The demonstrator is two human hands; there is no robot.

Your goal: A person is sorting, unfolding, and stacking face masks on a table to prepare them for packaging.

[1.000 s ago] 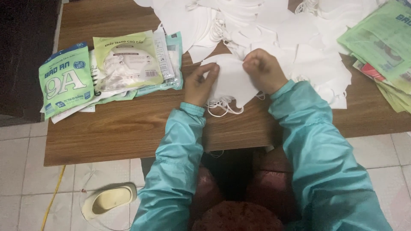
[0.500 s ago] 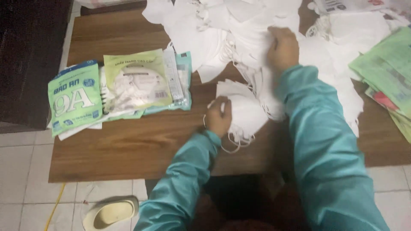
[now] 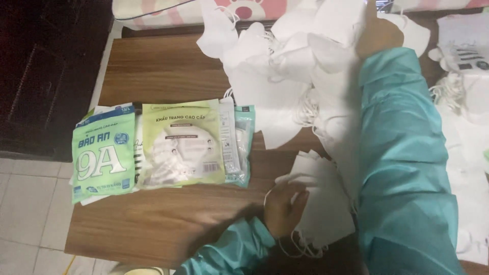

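left hand [image 3: 284, 209] fingers flat, released, on small stack of folded white fabric masks [image 3: 318, 198] at lower centre; right hand [image 3: 379, 35] in loose white mask heap [image 3: 300, 66] at upper right, fingers unclear; green printed plastic packets [image 3: 178, 145] at left hold masks

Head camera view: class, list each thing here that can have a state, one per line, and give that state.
Stack of white masks: folded flat, pressed under the left hand.
Pile of white masks: loose, heaped.
Right hand: reaching into the pile.
Green packets: flat, overlapping on the wooden table.
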